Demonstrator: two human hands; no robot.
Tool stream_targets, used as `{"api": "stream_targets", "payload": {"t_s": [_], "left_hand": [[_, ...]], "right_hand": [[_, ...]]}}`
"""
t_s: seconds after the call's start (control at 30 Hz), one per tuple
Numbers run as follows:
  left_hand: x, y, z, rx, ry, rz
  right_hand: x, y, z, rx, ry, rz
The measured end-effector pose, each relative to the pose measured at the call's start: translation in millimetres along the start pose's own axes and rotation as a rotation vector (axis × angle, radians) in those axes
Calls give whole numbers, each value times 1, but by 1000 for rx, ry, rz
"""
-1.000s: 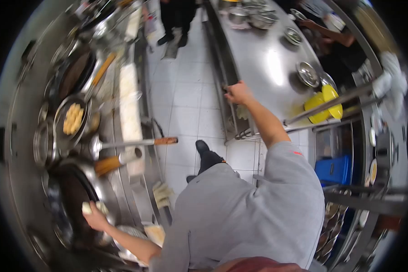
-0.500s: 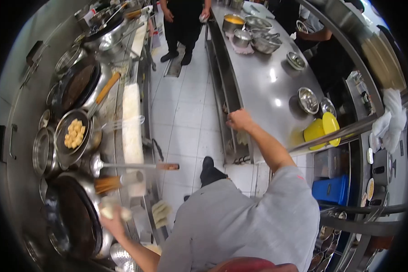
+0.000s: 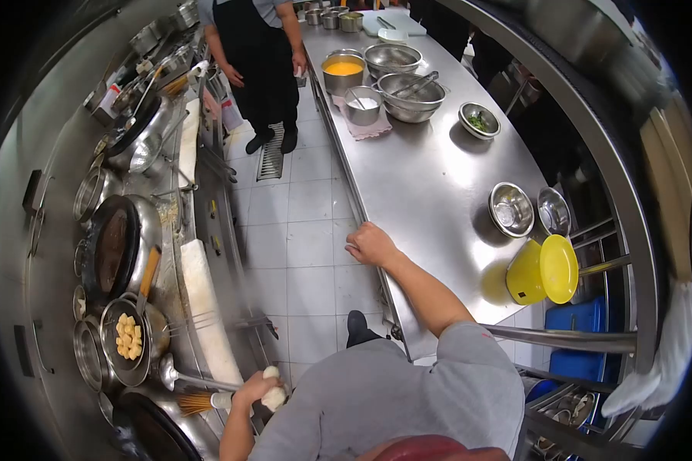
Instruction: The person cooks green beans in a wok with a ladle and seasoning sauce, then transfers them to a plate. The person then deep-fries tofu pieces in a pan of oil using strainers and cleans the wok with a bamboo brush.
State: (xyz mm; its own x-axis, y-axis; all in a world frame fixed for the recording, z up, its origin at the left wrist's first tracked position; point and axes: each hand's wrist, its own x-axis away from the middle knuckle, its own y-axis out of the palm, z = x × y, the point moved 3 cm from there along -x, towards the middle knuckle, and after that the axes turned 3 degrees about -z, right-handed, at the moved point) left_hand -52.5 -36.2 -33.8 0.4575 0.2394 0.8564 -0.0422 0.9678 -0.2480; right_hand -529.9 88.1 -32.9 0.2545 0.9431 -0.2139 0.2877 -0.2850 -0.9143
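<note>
My left hand [image 3: 249, 393] is closed around a bunched white cloth [image 3: 274, 392], low at the stove's front edge. Close beside it are the handle of a ladle [image 3: 200, 378] and a bamboo wok brush [image 3: 195, 404]. My right hand [image 3: 372, 244] is at the edge of the steel table [image 3: 430, 192], its fingers curled; what they hold, if anything, is hidden. On the stove side, a strainer [image 3: 118, 361] with golden cubes of food [image 3: 128, 336] rests on a pot.
Dark woks [image 3: 112, 247] line the stove at left. On the table stand a pot of orange liquid [image 3: 343, 71], metal bowls [image 3: 510, 209] and a yellow bucket [image 3: 524, 270]. A person in a black apron [image 3: 255, 69] stands in the tiled aisle [image 3: 311, 201].
My left hand with the cloth has moved from beside the near wok to the stove's front edge. The view has shifted, and the person in the apron appears closer.
</note>
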Motion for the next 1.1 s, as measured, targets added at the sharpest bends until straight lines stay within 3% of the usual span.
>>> {"api": "stream_targets", "payload": {"t_s": [0.1,0.17,0.23,0.3,0.37,0.4,0.53,0.7,0.83,0.93,1.03,1.1], "left_hand": [[26,-16,-5,-73,-88,110],[28,-12,-43,80,-117,45],[51,-9,-35,-37,-296,59],[63,-13,-26,-116,-329,32],[73,-14,-20,41,-253,-2],[55,-12,-62,80,-262,56],[79,-39,35,153,-96,57],[62,-90,142,-23,181,-34],[47,-134,214,-19,407,123],[8,-166,221,128,566,277],[-27,-192,214,362,593,336],[-45,-205,207,497,609,373]], "right_hand": [[-1,-6,1,-77,8,-9],[-1,-3,0,-122,22,53],[-3,-12,-4,-155,5,49],[-5,-14,-7,-173,15,49],[-6,-17,-9,-185,46,36],[-4,-18,-11,-156,44,28],[-8,-18,-14,-64,37,24],[-10,-11,-12,-24,63,-23],[-12,-3,-11,59,45,-84],[-16,4,-11,166,47,-110],[-15,18,-4,342,26,-236],[-21,18,-6,400,94,-486]]}}
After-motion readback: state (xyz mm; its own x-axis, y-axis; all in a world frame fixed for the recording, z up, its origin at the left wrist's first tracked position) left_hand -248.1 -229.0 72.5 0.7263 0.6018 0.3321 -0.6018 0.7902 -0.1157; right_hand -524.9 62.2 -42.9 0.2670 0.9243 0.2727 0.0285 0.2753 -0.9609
